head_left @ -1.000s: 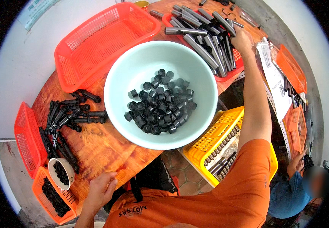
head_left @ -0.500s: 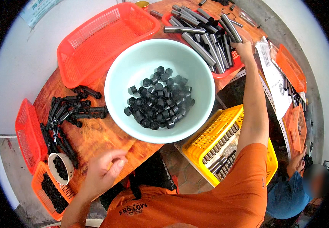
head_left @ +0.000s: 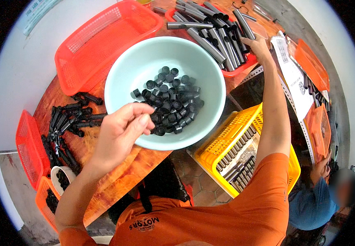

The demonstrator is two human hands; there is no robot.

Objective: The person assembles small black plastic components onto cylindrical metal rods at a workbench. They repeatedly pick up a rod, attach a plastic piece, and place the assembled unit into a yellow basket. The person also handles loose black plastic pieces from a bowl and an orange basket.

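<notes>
My left hand (head_left: 122, 133) is over the near left rim of a pale mint basin (head_left: 118, 82), its fingers curled in toward the thumb. Anything in those fingers is hidden. Small black cylindrical caps (head_left: 171, 92) lie piled in the basin. At the far right my right hand (head_left: 258, 48) is closed on the near end of a metal tube (head_left: 243, 23). This tube slants over a red basket (head_left: 237, 74) heaped with more grey metal tubes (head_left: 226, 47), many of which show dark ends.
A large red basket (head_left: 68, 78) stands far left. Black rod-like parts (head_left: 64, 123) lie on the wooden table (head_left: 103, 180), beside a white cup (head_left: 58, 178) of black pieces. A yellow crate (head_left: 210, 164) with tubes is below right; a person in blue (head_left: 315, 211) sits beyond.
My left hand has risen from the table's near edge to the basin's rim, and its fingers have curled in. My right hand stays at the tubes. The view has shifted slightly.
</notes>
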